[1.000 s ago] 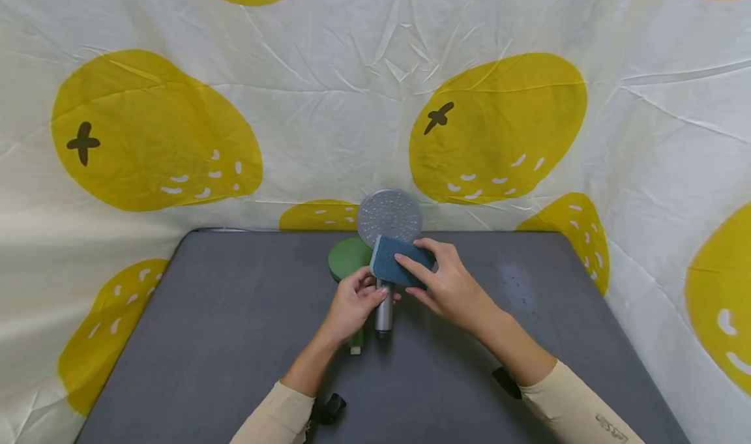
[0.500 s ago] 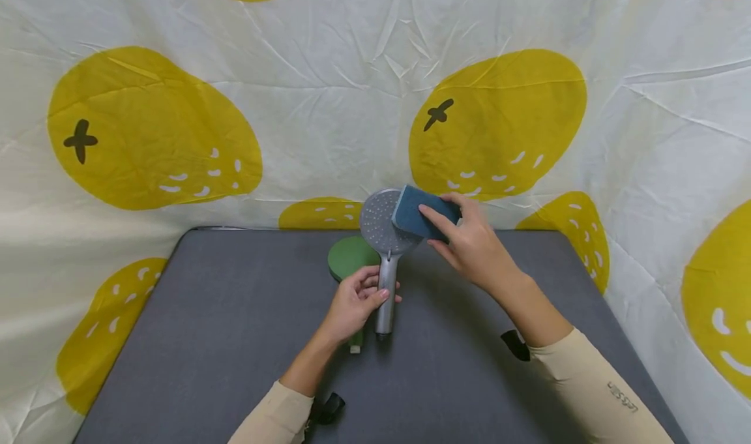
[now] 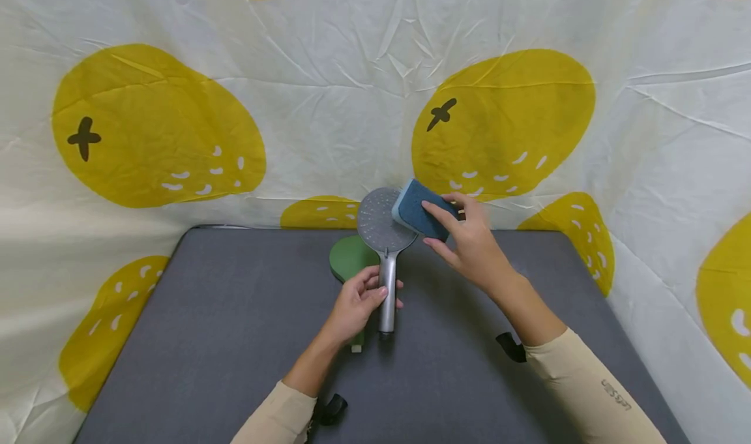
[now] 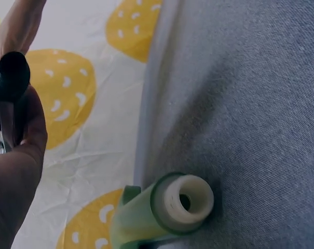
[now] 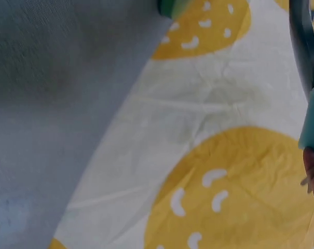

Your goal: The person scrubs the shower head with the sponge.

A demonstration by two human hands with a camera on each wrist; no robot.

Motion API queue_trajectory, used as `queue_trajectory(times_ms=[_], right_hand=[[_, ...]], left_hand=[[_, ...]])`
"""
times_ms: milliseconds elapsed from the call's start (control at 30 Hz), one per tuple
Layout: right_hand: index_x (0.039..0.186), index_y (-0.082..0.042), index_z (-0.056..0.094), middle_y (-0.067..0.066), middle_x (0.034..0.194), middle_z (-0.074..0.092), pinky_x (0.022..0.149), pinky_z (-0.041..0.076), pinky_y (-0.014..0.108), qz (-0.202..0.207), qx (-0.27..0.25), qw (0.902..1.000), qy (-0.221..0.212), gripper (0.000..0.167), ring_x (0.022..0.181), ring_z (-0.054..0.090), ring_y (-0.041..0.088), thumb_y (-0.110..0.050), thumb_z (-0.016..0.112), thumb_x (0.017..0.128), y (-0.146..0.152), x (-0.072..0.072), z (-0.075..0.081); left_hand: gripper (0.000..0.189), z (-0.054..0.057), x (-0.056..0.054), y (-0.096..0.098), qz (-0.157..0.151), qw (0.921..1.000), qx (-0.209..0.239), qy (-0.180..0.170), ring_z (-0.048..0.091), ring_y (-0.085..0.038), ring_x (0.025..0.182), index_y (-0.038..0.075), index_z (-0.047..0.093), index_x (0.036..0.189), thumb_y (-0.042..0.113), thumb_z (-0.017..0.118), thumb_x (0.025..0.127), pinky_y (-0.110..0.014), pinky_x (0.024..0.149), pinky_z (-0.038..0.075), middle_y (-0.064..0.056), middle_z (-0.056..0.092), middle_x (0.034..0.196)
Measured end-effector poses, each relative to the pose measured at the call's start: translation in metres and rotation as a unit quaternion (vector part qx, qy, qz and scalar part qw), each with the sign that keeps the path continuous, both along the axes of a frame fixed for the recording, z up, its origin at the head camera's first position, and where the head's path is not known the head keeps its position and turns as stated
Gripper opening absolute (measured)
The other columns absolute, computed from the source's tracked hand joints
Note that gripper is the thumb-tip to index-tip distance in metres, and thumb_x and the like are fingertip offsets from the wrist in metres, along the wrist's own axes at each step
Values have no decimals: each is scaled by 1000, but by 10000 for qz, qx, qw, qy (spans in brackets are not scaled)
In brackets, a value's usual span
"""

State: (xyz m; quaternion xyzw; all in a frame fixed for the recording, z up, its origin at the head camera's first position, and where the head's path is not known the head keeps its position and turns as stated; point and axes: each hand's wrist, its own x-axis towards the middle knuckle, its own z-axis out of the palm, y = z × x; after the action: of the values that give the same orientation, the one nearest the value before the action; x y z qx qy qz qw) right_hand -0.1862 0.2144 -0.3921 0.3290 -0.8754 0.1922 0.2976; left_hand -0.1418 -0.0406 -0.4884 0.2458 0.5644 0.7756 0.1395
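A silver shower head (image 3: pixel 375 221) with a round, dotted face stands upright above the table. My left hand (image 3: pixel 356 304) grips its handle, thumb in front and fingertips showing on the far side. In the left wrist view the dark end of the handle (image 4: pixel 12 78) points at the camera. My right hand (image 3: pixel 472 242) pinches a blue sponge (image 3: pixel 424 210) with a paler layer, its edge against the right part of the shower face. Only a bit of the sponge (image 5: pixel 313 119) and one fingertip show at the edge of the right wrist view.
Behind the left hand a green shower head (image 3: pixel 349 256) lies on the grey table (image 3: pixel 246 313); its pale threaded end (image 4: pixel 193 199) shows in the left wrist view. A white curtain (image 3: pixel 328 131) with yellow fruit prints hangs behind and beside the table.
The sponge in my right hand has gone up and right from the handle's top to the face, then tilted slightly there. The left hand keeps its grip on the shower head.
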Motion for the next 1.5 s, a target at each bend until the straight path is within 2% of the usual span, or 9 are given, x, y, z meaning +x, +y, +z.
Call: queue_trajectory(times_ms=[133,300,467,633,800,1000,1233,1333,1500], right_hand=[[144,-11,58,32,140,44,92,53,55,192,-197,9996,-67,66,127,44,44,-26,86,86,-9,9,-13],[143,-13,59,30,140,43,93,51,54,276,-382,9989,78,57,128,44,44,-49,61,99,-19,18,-31],[141,-15,61,31,140,44,93,50,56,417,-152,9982,410,48,125,45,46,-41,62,101,-26,26,-41],[139,-16,62,31,140,45,96,51,59,555,-30,9963,661,43,125,46,47,-37,62,103,-27,30,-46],[138,-15,64,32,138,46,96,51,59,663,-103,9939,880,41,124,46,48,-37,59,104,-27,31,-48],[138,-15,63,32,137,46,96,52,59,679,-145,9930,955,40,123,47,48,-33,63,103,-29,34,-50],[134,-13,66,33,133,50,91,53,58,751,-301,9887,1261,36,118,50,48,-34,58,106,-29,38,-55],[135,-11,66,35,134,49,89,53,57,683,-359,9889,1269,37,119,50,49,-33,59,106,-26,37,-51],[138,-7,63,36,140,44,90,54,57,487,-677,9924,906,45,126,48,49,-37,60,104,-19,33,-34]], left_hand=[[44,2,0,2,-6,10000,43,-45,75,-13,90,-12,36,148,5,49,108,-30,89,61,-44,52,128],[44,4,2,5,-211,9991,334,-168,74,-15,90,-12,32,148,6,45,110,-30,85,62,-36,54,124],[50,6,2,5,-505,9973,509,-176,74,-17,90,-11,26,153,10,43,111,-32,83,63,-23,55,120],[52,8,2,3,-685,9964,469,-198,73,-17,90,-9,27,154,9,47,109,-33,83,63,-17,56,117],[54,10,1,0,-891,9946,395,-342,74,-19,90,-9,31,151,3,55,104,-36,85,64,-20,57,117],[57,11,1,-1,-918,9941,371,-432,75,-19,88,-10,31,151,4,58,103,-36,84,64,-17,59,116],[56,7,2,-2,-1106,9934,261,-160,74,-16,88,-10,28,154,7,53,107,-31,84,63,-9,60,113],[53,6,1,-2,-1167,9927,272,-125,74,-17,88,-10,29,153,5,51,107,-31,84,62,-10,61,113],[47,7,-1,-3,-1174,9928,159,-156,74,-17,87,-11,35,147,3,53,106,-31,83,63,-9,64,110]])
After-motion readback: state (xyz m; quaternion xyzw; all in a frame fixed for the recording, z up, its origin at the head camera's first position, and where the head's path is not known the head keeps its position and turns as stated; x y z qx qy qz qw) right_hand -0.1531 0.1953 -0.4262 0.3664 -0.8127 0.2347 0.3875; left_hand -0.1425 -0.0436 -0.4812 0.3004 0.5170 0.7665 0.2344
